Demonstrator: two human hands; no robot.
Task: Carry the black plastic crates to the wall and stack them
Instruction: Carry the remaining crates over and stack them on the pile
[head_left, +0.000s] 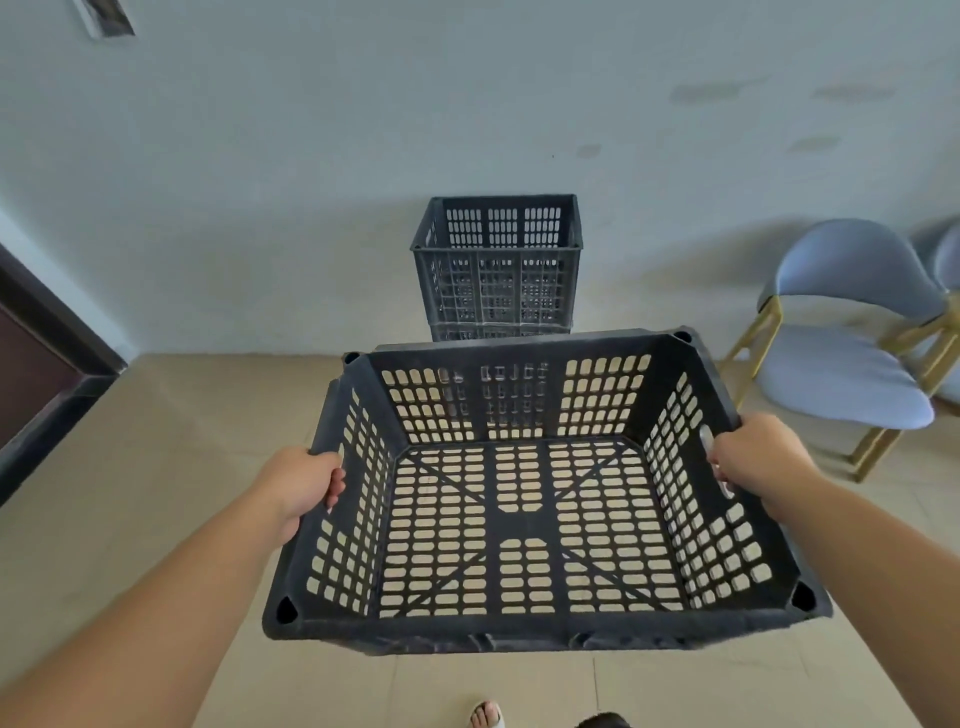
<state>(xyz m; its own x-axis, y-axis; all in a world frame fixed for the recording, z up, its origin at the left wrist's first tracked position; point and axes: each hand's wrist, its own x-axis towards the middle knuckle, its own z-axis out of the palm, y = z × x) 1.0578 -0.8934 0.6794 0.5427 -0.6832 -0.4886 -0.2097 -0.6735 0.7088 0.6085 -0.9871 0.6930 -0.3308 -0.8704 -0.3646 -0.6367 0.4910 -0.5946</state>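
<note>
I hold an empty black plastic crate with perforated walls and floor in front of me, above the tiled floor. My left hand grips its left rim, fingers curled over the edge. My right hand grips the right rim at the handle slot. Straight ahead, a stack of black crates stands against the pale wall; the carried crate hides the bottom of the stack.
Blue padded chairs with gold legs stand at the right by the wall. A dark door frame runs along the left. Beige floor tiles lie between me and the stack. My foot shows at the bottom edge.
</note>
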